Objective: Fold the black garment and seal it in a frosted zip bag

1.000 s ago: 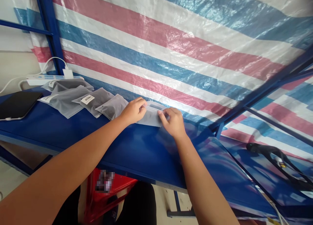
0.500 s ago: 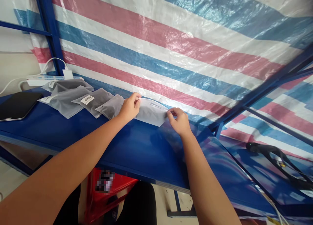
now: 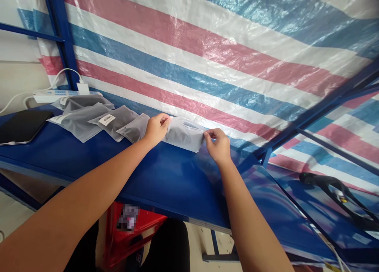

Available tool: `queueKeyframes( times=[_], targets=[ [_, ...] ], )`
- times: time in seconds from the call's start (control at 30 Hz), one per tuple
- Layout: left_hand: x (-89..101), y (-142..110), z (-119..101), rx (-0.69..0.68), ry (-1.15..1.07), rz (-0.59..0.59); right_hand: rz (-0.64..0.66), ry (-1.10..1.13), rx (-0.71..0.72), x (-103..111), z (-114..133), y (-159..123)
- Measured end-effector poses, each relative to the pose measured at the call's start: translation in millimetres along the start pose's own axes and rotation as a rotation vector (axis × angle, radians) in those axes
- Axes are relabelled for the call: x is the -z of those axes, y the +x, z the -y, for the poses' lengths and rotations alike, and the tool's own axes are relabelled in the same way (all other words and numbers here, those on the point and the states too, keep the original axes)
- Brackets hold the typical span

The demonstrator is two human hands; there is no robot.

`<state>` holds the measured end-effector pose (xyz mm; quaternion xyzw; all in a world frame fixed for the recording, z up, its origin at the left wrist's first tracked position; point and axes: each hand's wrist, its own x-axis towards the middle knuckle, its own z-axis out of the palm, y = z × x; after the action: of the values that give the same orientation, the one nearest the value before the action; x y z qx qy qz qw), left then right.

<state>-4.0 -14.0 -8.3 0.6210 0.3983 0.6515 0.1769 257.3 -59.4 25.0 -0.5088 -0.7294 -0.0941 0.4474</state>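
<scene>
A frosted grey zip pouch (image 3: 183,134) lies at the back of the blue shelf board (image 3: 166,177). My left hand (image 3: 156,129) pinches the pouch's top left corner. My right hand (image 3: 218,145) pinches its right end, fingers closed on the edge. Left of the pouch, several similar grey pouches (image 3: 97,120) overlap in a row; one carries a white barcode label (image 3: 106,119).
A striped red, white and blue tarp (image 3: 207,55) hangs behind the shelf. A dark tablet (image 3: 22,126) lies at far left, with a white power strip (image 3: 56,96) behind it. A black tool (image 3: 334,189) rests at right. A red crate (image 3: 133,232) sits below the shelf.
My right hand has slid rightward along the pouch's top edge to its right end. My left hand stays on the left corner. The pouch now lies flatter.
</scene>
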Motion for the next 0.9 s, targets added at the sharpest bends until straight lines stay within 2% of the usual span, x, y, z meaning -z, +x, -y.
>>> queueKeyframes(
  times=[0.3, 0.5, 0.6, 0.7, 0.9],
  targets=[
    [5.6, 0.3, -7.3, -0.084, 0.119, 0.069, -0.008, -0.025, 0.034, -0.7, 5.6, -1.7],
    [5.9, -3.0, -19.0, -0.111, 0.085, 0.155, -0.05, -0.044, 0.134, 0.1, 32.7, -5.7],
    [0.0, -11.4, -33.0, -0.177, 0.056, 0.238, -0.004, -0.017, 0.202, -1.3, 55.5, -9.5],
    [-6.9, -20.1, -44.7, -0.261, 0.046, 0.308, 0.099, 0.04, 0.274, -3.8, 72.4, -12.1],
    [-9.8, -25.4, -50.0, -0.3, 0.067, 0.346, 0.133, 0.101, 0.2, -3.9, 73.5, -10.9]
  ],
)
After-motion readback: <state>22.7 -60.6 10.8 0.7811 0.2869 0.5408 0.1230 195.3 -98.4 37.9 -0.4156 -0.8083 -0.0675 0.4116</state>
